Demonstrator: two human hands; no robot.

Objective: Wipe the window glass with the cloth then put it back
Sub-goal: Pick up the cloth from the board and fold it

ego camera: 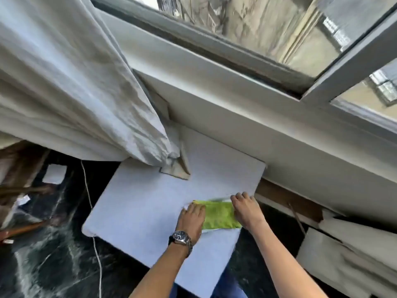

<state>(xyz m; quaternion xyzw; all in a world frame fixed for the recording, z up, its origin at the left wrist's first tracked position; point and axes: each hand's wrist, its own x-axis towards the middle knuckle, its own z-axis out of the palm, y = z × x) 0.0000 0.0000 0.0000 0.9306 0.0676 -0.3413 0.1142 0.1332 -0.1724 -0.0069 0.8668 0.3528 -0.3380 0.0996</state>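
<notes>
A bright green cloth (219, 215) lies folded flat near the right edge of a white table (150, 203). My left hand (192, 219), with a wristwatch on the wrist, rests palm down on the cloth's left end. Pressed on the cloth's right end is my right hand (247, 209), fingers bent toward its far edge. Whether either hand grips the cloth or only presses it, I cannot tell. The window glass (268, 24) is high up at the top right, behind a grey-white frame (343, 69).
A white curtain (71, 82) hangs at the left and drapes onto the table's far corner. A wide white sill (236, 108) runs below the window. A thin white cord (94, 244) crosses the dark marbled floor (47, 265) at left. White boards (348, 254) lean at lower right.
</notes>
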